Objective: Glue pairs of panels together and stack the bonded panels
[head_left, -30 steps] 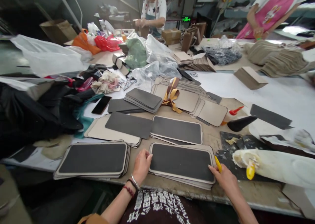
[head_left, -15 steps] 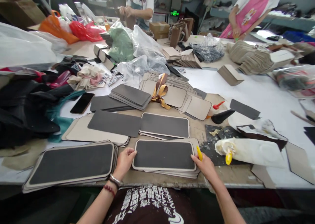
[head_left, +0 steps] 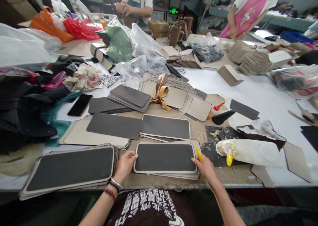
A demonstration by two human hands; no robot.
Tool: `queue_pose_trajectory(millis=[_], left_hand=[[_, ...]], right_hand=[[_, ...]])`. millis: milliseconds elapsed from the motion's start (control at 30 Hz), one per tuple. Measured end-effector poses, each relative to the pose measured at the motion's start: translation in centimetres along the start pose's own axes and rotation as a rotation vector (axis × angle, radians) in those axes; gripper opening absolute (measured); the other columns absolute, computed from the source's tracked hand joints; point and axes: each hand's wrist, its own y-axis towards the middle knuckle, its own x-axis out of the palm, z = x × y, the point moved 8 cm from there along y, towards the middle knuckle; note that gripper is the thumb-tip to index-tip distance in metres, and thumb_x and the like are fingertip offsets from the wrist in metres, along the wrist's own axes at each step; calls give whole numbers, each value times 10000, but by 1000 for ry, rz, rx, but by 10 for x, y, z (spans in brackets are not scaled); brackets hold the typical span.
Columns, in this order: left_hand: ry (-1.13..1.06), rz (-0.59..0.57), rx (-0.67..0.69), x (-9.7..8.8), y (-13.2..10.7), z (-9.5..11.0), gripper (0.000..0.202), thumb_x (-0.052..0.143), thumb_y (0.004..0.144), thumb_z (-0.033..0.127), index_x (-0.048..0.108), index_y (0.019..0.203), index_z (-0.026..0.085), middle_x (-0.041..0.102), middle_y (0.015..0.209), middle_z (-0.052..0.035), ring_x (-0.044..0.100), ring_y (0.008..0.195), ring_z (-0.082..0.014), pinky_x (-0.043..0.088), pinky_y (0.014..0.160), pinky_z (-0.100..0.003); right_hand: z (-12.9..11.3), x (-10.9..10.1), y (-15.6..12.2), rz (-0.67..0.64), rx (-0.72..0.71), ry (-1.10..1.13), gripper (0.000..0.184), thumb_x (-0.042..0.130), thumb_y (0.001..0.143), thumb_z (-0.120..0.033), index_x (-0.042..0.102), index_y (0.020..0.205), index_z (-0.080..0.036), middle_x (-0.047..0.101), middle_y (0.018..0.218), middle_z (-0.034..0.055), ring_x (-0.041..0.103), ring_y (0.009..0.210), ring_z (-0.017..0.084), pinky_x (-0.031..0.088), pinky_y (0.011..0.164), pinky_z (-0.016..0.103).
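Evidently partway, I judge: bordered dark-faced panel [head_left: 165, 157] tops near right stack [head_left: 180, 176]; a dark sheet [head_left: 114, 125] lies askew behind. Left hand [head_left: 125, 167] pinches panel's left edge; right hand [head_left: 206, 168] closed round yellow tool [head_left: 199, 155], thumb touching right edge.

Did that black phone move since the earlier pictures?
No: the phone lies in the same spot beside the dark grey sheets; only the view shifted.

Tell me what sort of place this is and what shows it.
Probably a small hand-assembly workshop: a stack of dark-faced beige panels lies between the hands, a white bottle bears glue-like residue, and someone across the worktable wears a pink apron.
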Motion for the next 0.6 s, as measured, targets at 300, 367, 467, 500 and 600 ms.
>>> queue_pose_trajectory(millis=[300,367,467,500,600], left_hand=[[-79,5,-60,0,3,-7,237,596,524,357,552,614,142,545,527,15,495,486,-115,369,430,-218],[-88,-5,-73,0,3,-7,231,611,522,349,554,600,140,543,519,17,490,478,-109,370,436,-216],[-93,-26,-82,1,2,-6,243,640,497,355,551,580,144,539,509,24,486,481,-103,363,451,-212],[-91,-33,-81,1,1,-5,256,645,489,366,553,581,145,541,510,26,485,484,-101,360,457,-212],[-76,-55,-79,1,1,-4,309,654,460,412,565,587,145,552,518,20,485,493,-104,356,472,-218]], right_hand=[[13,11,14,-83,-19,-53,232,467,670,-458,464,645,-227,597,600,17,575,614,210,390,578,277],[13,12,14,-89,-18,-59,234,460,668,-457,462,643,-224,593,592,21,574,611,213,387,575,279],[10,9,12,-84,8,-65,235,473,663,-455,454,635,-223,585,582,21,573,614,216,383,571,276],[7,7,10,-76,9,-60,227,478,664,-446,450,632,-223,582,580,18,573,614,214,381,571,273],[1,3,5,-49,-2,-33,193,492,671,-408,447,637,-223,576,588,6,574,618,199,377,574,257]])
